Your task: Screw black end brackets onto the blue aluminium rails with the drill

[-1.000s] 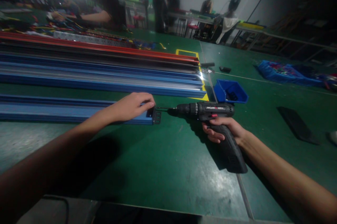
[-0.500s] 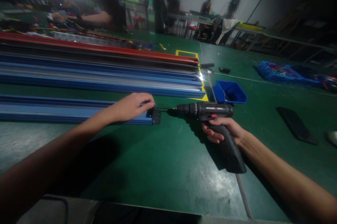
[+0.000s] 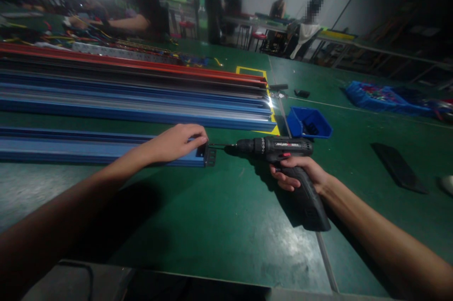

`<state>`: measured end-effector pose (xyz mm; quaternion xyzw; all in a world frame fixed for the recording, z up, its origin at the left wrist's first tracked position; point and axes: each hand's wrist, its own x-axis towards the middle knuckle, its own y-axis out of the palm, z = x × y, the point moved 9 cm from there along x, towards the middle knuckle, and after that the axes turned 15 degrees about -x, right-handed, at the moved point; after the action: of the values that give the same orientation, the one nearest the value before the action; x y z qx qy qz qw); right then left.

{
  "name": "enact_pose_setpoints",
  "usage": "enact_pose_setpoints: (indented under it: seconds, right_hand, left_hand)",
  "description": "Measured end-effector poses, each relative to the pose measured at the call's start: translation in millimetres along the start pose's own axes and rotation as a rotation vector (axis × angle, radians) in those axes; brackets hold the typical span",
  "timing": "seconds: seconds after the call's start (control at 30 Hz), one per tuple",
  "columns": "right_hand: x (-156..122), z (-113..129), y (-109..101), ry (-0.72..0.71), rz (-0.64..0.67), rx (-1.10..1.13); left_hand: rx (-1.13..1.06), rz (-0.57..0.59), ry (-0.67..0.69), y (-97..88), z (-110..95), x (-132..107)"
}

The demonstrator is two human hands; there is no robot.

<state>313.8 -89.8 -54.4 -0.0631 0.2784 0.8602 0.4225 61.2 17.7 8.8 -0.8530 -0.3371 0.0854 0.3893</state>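
Observation:
My left hand (image 3: 184,141) is closed over the right end of a long blue metal rail (image 3: 88,150), thumb and fingers close to its tip. A black end cap (image 3: 210,156) with slots sits on that end. My right hand (image 3: 300,173) grips the handle of a black cordless drill (image 3: 290,146), which lies level and points left. Its long thin bit (image 3: 221,145) reaches the upper part of the end cap beside my left fingertips. The exact contact point of the bit is too small to make out.
Further blue rails (image 3: 141,107) and a red one (image 3: 141,64) lie behind, over a yellow tape outline (image 3: 252,70). A blue bin (image 3: 295,124) holds dark small parts. A black flat object (image 3: 398,166) lies right. Across the table (image 3: 230,225), a person (image 3: 132,8) handles wires.
My right hand and the drill have shifted very slightly left, toward the end cap. My left hand stays in place on the blue rail.

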Motion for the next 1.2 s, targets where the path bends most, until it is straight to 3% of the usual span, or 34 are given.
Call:
enact_pose_setpoints:
  seconds: [1.2]
  right_hand:
    - [1.3,-0.5,-0.7,0.011,0.02,0.058]
  left_hand:
    - [0.008,-0.005,-0.003,0.5,2.1,-0.4]
